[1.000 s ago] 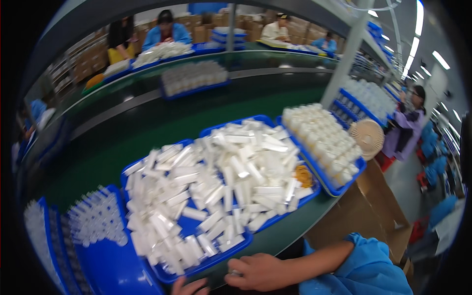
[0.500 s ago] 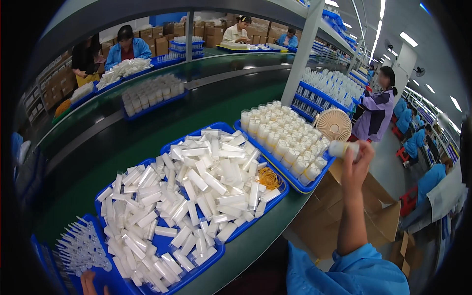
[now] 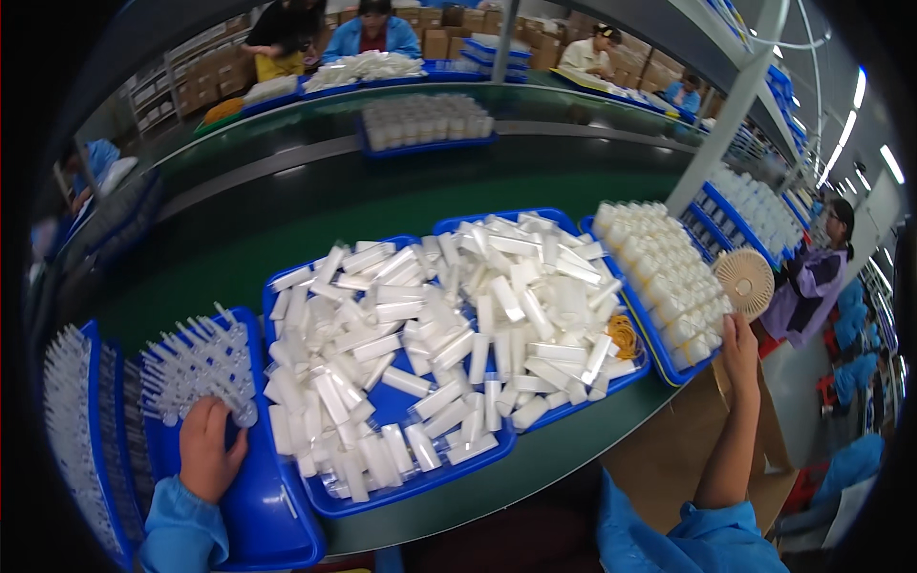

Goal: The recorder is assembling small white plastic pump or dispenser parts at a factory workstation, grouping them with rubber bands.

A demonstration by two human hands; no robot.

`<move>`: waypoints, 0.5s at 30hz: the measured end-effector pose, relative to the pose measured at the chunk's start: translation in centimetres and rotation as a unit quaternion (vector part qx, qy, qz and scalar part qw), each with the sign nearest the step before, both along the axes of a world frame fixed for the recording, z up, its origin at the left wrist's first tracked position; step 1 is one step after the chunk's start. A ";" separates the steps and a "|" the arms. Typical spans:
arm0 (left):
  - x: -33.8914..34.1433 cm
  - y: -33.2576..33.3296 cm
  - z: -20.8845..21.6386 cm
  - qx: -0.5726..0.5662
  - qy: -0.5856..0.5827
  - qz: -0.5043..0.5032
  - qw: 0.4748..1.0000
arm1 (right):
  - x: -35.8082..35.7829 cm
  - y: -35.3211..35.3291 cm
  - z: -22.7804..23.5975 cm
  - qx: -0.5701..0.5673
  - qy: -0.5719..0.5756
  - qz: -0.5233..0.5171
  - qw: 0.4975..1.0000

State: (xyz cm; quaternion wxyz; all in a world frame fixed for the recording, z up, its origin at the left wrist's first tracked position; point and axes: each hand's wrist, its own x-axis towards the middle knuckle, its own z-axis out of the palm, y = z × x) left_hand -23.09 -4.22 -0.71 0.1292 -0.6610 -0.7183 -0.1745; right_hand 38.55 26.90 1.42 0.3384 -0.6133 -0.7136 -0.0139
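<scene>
My left hand reaches over a blue tray at the left, its fingers touching the near edge of a pile of clear plastic pieces with thin pointed stems. Thumb and forefinger are apart, with no piece visibly gripped. My right hand is beside the near right corner of a blue tray filled with banded white bundles. Its fingers are stretched upward and hold nothing I can see. Between my hands, two blue trays hold loose white strips in clear sleeves. Yellow rubber bands lie in the right one.
A beige round fan stands beyond my right hand. Below that hand is an open cardboard box. Stacked trays of stemmed pieces stand far left. A metal post rises at the right. Several people work across the green bench.
My view has swung left. The white banded bundle is gone from my right hand, which has lowered toward the bundle tray. My left hand has come further in, onto the stemmed pieces.
</scene>
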 end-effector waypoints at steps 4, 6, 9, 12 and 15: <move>-0.1 0.0 -0.6 0.059 0.046 -0.007 0.997 | -3.4 -1.5 1.7 0.104 -0.080 -0.011 0.991; -0.3 0.1 -0.6 0.074 0.060 -0.022 0.995 | -8.7 -4.0 3.4 0.106 -0.045 -0.007 0.993; -0.2 0.9 0.3 0.088 0.064 -0.038 0.993 | -15.9 -8.2 5.0 0.005 0.000 0.202 0.979; 0.6 0.8 1.7 0.077 -0.002 -0.005 0.997 | -22.8 -10.6 3.8 0.012 -0.065 0.453 0.889; 2.9 -0.4 4.0 0.090 -0.104 0.056 0.989 | -28.5 -11.2 2.3 -0.010 -0.108 0.553 0.826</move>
